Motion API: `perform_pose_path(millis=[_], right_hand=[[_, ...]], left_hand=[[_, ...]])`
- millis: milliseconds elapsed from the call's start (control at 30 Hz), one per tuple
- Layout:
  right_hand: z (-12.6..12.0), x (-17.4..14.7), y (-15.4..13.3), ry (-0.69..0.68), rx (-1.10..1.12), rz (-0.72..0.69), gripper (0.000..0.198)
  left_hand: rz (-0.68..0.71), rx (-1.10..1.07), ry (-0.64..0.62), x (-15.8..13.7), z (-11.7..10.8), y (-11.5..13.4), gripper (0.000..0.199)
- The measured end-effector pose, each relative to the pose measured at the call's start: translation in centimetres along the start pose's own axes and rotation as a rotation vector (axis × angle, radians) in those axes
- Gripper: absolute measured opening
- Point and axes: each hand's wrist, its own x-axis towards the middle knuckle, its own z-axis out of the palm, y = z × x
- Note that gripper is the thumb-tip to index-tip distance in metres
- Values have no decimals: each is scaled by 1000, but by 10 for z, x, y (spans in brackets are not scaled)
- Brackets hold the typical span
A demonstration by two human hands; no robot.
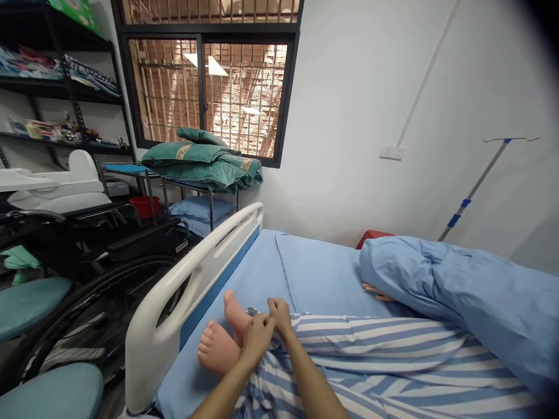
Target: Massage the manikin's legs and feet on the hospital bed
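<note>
Blue-and-white striped trousers cover the legs of a figure, apparently a care manikin, lying on the bed. Its two bare feet stick out near the footboard. At the ankle of the far leg, my left hand is closed on the bunched trouser cuff. Right beside it, touching or nearly so, my right hand is also closed on the trouser leg. The fingertips and the gripped cloth are partly hidden beneath both hands. A blue quilt lies over the upper body, with the manikin's hand showing under its edge.
The white footboard rises on the left, with a wheelchair beyond it. Blue-green stools stand at lower left. Green folded bedding sits on a rack under the window. A drip pole leans at the right.
</note>
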Motion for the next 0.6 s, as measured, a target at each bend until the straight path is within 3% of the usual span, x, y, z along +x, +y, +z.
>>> perform_pose_path(millis=[133, 233, 400, 600], right_hand=[[1, -1, 0, 36, 38, 20, 39], [4, 2, 3, 126, 63, 84, 43], [0, 5, 12, 152, 220, 203, 40], [-2, 3, 12, 154, 265, 221, 36]], left_hand=[[-29, -146, 183, 39, -11, 16, 30], [-102, -127, 292, 55, 4, 13, 33], [-9, 156, 187, 49, 43, -8, 33], [7, 280, 101, 42, 47, -7, 40]])
